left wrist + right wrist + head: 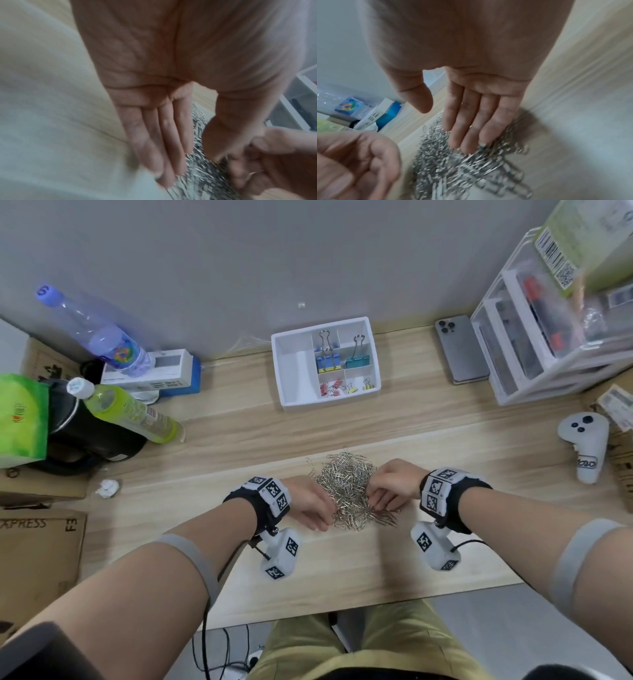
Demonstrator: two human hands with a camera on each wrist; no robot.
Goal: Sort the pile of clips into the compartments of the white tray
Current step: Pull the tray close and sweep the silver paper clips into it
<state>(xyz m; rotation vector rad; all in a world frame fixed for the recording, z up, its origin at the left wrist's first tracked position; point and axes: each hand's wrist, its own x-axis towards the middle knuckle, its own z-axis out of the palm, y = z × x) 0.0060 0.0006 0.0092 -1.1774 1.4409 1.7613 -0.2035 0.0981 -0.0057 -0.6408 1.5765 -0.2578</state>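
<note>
A heap of silver paper clips [346,487] lies on the wooden desk [342,559] in front of the person, with the left hand [310,503] against its 9 o'clock edge and the right hand [392,486] against its 3 o'clock edge. In the left wrist view the left hand's fingers [164,146] are straight and pressed together, tips at the clips, grasping nothing. In the right wrist view the right hand's fingers [471,121] are likewise extended, tips touching the heap, thumb apart, nothing pinched. At 12 o'clock from the heap, well apart near the wall, sits the white tray [294,371]: blue-and-yellow binder clips [328,361] and a teal binder clip [357,359] occupy its middle compartments, small pink clips [330,390] and small yellow clips [359,386] its front ones. A grey phone [460,350] lies at the tray's 3 o'clock.
</note>
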